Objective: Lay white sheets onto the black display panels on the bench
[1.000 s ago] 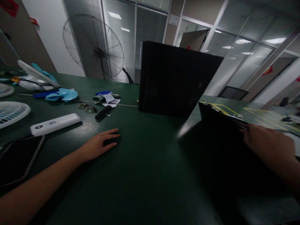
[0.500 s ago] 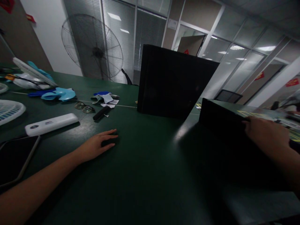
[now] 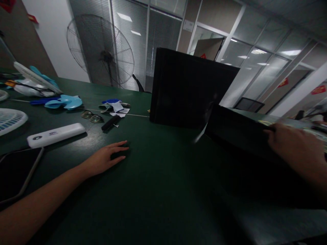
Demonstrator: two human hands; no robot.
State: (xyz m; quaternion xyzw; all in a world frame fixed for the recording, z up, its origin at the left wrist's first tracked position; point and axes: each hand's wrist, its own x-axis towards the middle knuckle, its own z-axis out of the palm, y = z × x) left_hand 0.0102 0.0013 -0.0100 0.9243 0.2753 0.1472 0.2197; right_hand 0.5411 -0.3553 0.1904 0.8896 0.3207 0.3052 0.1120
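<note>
Right grip [image 3: 296,148] clasps the top edge of a black panel [image 3: 236,127]; left grip [image 3: 106,158] rests uncurled on the green desk [image 3: 155,180], near a white device [image 3: 57,135].

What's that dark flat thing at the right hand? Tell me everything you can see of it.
It is a flat, nearly black panel with a straight top edge and a plain face; its material is too dark to tell. It stands on edge right of a larger black board, its top edge sloping down in view toward the right hand, which grips it there. Its lower part fades into shadow, hiding whether it touches the green table.
</note>
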